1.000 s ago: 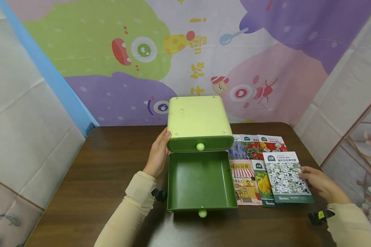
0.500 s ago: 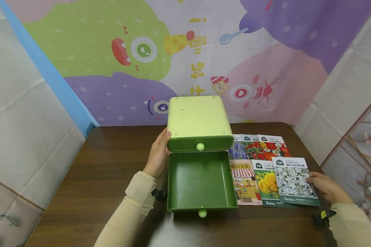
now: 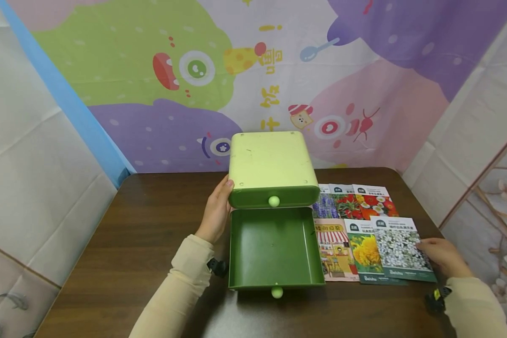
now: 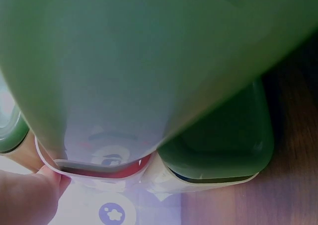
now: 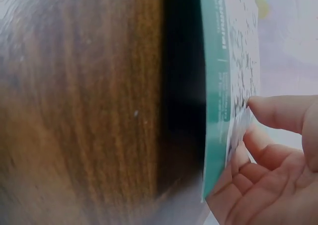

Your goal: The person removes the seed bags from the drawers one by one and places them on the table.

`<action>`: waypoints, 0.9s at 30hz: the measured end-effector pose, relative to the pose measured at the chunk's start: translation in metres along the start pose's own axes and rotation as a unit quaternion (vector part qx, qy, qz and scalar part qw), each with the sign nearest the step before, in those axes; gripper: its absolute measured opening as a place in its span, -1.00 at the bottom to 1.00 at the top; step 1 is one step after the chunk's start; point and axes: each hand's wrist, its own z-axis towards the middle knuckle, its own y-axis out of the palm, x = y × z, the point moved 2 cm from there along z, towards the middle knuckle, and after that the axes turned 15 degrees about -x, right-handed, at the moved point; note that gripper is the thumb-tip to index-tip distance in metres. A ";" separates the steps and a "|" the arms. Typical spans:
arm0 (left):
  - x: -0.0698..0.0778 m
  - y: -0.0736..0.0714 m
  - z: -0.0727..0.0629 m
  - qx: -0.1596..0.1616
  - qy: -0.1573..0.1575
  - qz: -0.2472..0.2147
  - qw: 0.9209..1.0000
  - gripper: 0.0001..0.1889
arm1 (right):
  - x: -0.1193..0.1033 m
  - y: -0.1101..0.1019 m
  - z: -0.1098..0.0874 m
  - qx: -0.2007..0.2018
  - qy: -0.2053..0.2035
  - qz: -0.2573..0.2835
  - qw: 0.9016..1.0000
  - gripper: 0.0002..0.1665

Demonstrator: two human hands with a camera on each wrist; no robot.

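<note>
A small drawer cabinet [image 3: 272, 157] with a pale yellow-green shell stands at the table's back middle. Its top green drawer [image 3: 253, 198] is closed; below it, a green drawer [image 3: 272, 249] is pulled out, bare inside. My left hand [image 3: 214, 211] grips the cabinet's left side, thumb at the front corner, other fingers mostly hidden. My right hand [image 3: 444, 256] pinches the right edge of a seed packet [image 3: 401, 249] picturing white flowers. In the right wrist view, this packet [image 5: 241, 51] is seen edge-on between thumb and fingers. It overlaps a yellow-flower seed packet [image 3: 365, 251].
A pink packet with a shop picture [image 3: 335, 253] lies right beside the open drawer. Behind it are packets with purple flowers [image 3: 324, 205], red flowers [image 3: 345, 205] and red-and-white flowers [image 3: 376, 204]. Another closed green drawer [image 4: 213, 140] sits below the pulled-out one. A cartoon cloth [image 3: 152, 126] hangs behind the table.
My right hand has shifted the white-flower packet right and slightly toward me, uncovering more of the yellow-flower packet and the red-and-white one. My left hand and the cabinet have stayed put.
</note>
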 end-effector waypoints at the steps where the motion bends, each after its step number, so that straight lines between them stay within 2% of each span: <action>1: 0.000 0.000 0.000 0.001 -0.001 0.001 1.000 -0.33 | -0.001 0.000 -0.001 0.008 -0.002 -0.010 1.000 -0.34; 6: 0.001 0.000 0.000 0.001 -0.001 -0.001 1.000 -0.34 | -0.004 0.002 -0.003 0.047 0.004 -0.048 0.998 -0.38; 15: 0.000 0.000 0.000 0.000 0.000 0.002 1.000 -0.34 | -0.012 0.005 -0.007 0.092 0.010 -0.094 0.991 -0.48; 27: 0.000 -0.001 0.000 -0.008 0.003 0.004 1.000 -0.34 | -0.017 0.008 -0.008 0.102 0.005 -0.106 0.989 -0.50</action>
